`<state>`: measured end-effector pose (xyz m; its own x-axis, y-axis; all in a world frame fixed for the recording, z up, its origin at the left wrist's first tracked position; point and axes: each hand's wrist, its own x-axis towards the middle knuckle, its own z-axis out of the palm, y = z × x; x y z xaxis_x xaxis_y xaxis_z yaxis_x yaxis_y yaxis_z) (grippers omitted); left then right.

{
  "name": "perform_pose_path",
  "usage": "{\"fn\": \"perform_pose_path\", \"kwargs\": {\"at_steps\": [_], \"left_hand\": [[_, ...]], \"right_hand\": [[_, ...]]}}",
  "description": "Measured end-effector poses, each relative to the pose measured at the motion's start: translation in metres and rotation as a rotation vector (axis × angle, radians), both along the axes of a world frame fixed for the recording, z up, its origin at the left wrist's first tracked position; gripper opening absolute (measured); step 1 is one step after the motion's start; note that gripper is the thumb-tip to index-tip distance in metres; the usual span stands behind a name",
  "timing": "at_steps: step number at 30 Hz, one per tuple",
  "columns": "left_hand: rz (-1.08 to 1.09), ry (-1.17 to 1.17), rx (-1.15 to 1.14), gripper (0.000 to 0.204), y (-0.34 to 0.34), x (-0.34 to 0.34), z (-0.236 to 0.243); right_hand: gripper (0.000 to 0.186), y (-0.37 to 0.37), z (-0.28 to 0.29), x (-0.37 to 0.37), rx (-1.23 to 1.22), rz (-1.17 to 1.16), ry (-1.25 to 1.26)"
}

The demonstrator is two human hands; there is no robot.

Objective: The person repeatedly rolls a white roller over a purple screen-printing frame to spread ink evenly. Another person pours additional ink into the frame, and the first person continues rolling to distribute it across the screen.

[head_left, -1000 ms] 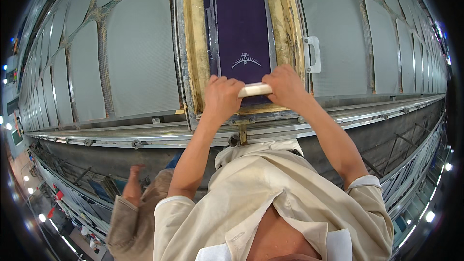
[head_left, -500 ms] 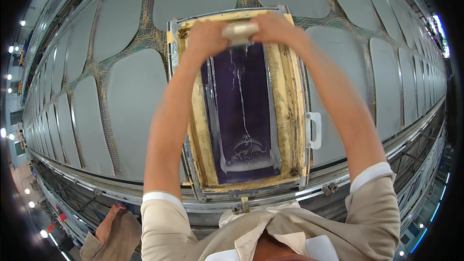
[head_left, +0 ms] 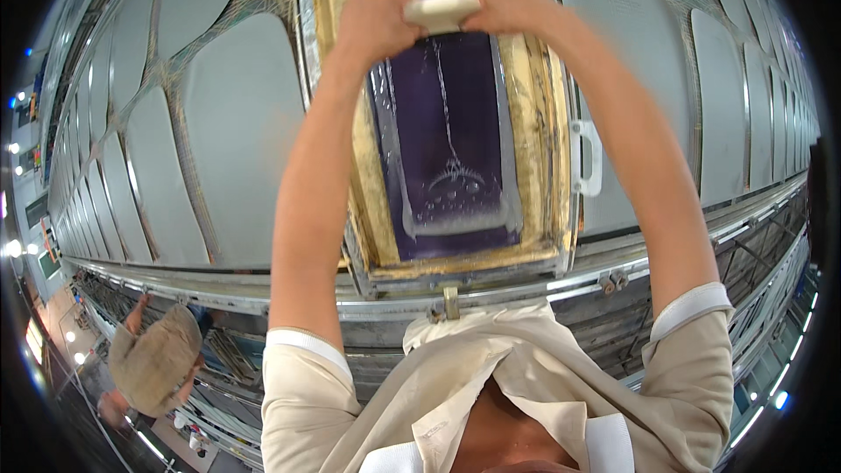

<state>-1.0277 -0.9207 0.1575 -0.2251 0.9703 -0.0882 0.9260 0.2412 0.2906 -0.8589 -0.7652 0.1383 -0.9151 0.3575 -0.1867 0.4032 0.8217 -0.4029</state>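
Both my hands grip a pale squeegee (head_left: 443, 12), one at each end. My left hand (head_left: 378, 23) is wrapped round its left end, and my right hand (head_left: 508, 5) closes on the right. Beneath it lies a printing screen with dark purple mesh (head_left: 469, 114) inside a metal-edged frame (head_left: 545, 136) patched with yellowish tape. The squeegee sits near the far end of the mesh, and a purple strip with pale lettering shows beyond it. Clear, wet paste (head_left: 460, 221) pools near the close end. A thin trail of it runs up the middle. My fingers partly hide the squeegee's ends.
Rows of flat grey panels (head_left: 241, 140) cover the long table on both sides of the screen. A white handle (head_left: 587, 158) sticks out from the frame's right side. Metal rails (head_left: 499, 291) run along the table's near edge. Another person (head_left: 158, 359) stands at the lower left.
The squeegee, in both hands, has come slightly nearer to me along the screen, baring a strip of mesh beyond it. The whole view has shifted, and more of the other person shows.
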Motion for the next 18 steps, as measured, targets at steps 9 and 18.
{"fn": "perform_pose_path", "kwargs": {"at_steps": [9,18], "left_hand": [[-0.060,-0.083,0.228,0.018,-0.221,0.163,-0.016],[-0.002,0.042,0.146,0.026,-0.266,0.193,-0.006]], "right_hand": [[0.029,-0.217,0.007,0.166,-0.025,0.074,-0.085],[0.050,-0.129,-0.031,0.214,0.156,-0.787,0.467]]}}
